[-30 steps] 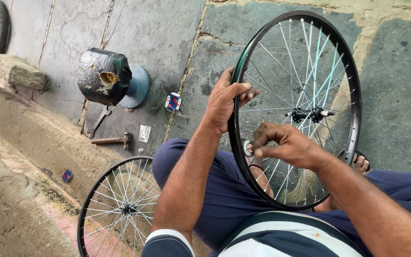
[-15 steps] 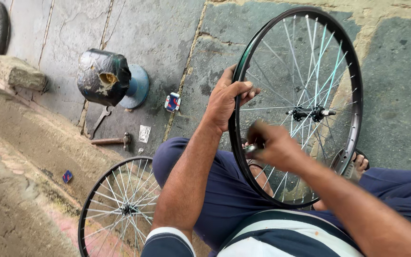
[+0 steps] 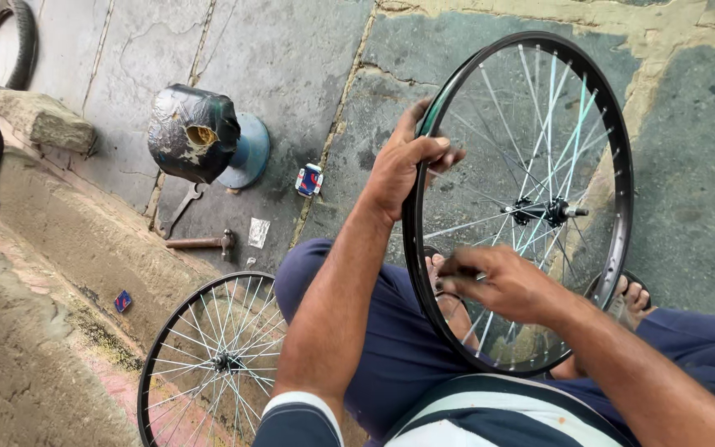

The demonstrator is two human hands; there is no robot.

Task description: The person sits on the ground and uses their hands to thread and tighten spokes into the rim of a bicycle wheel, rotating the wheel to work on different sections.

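The left hand (image 3: 407, 165) clamps the black bicycle wheel's (image 3: 614, 240) rim at ten o'clock to hold it upright between the knees, letting the right hand (image 3: 502, 285) – fingers pinched narrow – work a spoke near six o'clock.

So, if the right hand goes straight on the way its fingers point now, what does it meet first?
Most likely the black rim: the right hand points toward the picture's left, fingertips among the spokes just short of it. Depth is unclear.

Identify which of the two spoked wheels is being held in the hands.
The black-rimmed wheel, upright between the knees: left hand grips its rim, right hand at its spokes. The silver-rimmed wheel lies untouched.
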